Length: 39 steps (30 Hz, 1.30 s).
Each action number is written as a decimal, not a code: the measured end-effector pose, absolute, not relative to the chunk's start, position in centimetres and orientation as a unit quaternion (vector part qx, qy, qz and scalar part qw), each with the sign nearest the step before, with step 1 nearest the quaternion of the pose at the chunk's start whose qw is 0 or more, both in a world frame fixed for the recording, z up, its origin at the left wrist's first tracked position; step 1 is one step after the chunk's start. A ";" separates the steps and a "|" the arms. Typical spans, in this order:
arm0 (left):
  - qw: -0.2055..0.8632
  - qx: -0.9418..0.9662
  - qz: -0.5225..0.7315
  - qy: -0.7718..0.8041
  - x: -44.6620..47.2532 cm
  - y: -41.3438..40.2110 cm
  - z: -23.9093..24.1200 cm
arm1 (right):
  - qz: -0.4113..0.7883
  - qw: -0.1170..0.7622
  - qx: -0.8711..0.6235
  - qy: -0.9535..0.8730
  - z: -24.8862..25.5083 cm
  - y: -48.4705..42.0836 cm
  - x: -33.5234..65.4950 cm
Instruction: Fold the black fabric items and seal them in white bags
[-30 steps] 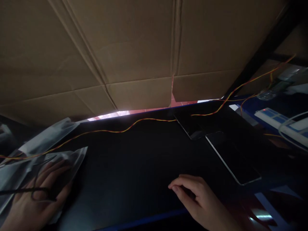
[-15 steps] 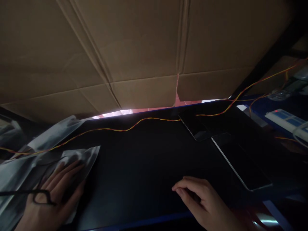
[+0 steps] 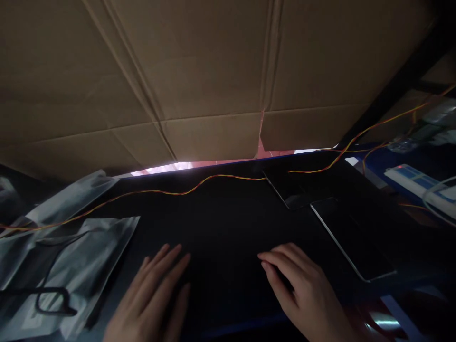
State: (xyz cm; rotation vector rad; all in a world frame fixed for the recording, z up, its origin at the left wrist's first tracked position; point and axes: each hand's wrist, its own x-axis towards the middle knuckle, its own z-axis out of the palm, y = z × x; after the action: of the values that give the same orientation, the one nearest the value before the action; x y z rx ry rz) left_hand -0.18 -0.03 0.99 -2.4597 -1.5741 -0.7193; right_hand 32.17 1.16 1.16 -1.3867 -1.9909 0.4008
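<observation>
Left hand (image 3: 149, 299) (fingers (image 3: 170, 280) outstretched) beside bag (image 3: 94, 261)

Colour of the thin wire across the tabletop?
The wire is yellow and red, seen in head view.

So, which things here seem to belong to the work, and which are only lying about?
Probably the work's, being nearest the hands:
front bag, beside the left hand
nearer phone, beside the right hand

Probably just lying about:
farther phone
wire
power strip
back bag

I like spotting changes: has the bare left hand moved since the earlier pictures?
Yes. Judged against the creased brown cardboard wall, the left hand has moved right, off the cloudy plastic bag and over the black tabletop.
</observation>
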 end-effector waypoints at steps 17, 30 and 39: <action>0.114 -0.823 -0.110 -0.546 7.9 2.3 -2.2 | 0.054 0.143 -0.533 -0.832 -2.2 2.5 30.0; 0.077 -0.816 -0.114 -0.562 8.1 2.4 -2.2 | 0.062 0.122 -0.539 -0.831 -2.1 2.7 30.1; 0.070 -0.816 -0.122 -0.560 8.2 2.3 -2.4 | 0.082 0.152 -0.543 -0.822 -2.2 2.4 30.0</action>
State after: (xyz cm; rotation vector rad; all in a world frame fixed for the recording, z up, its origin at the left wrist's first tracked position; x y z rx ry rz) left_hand 8.18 2.33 -2.43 -2.4565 -1.6853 -0.3665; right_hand 30.04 2.39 -2.23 -1.5574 -2.3597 0.2360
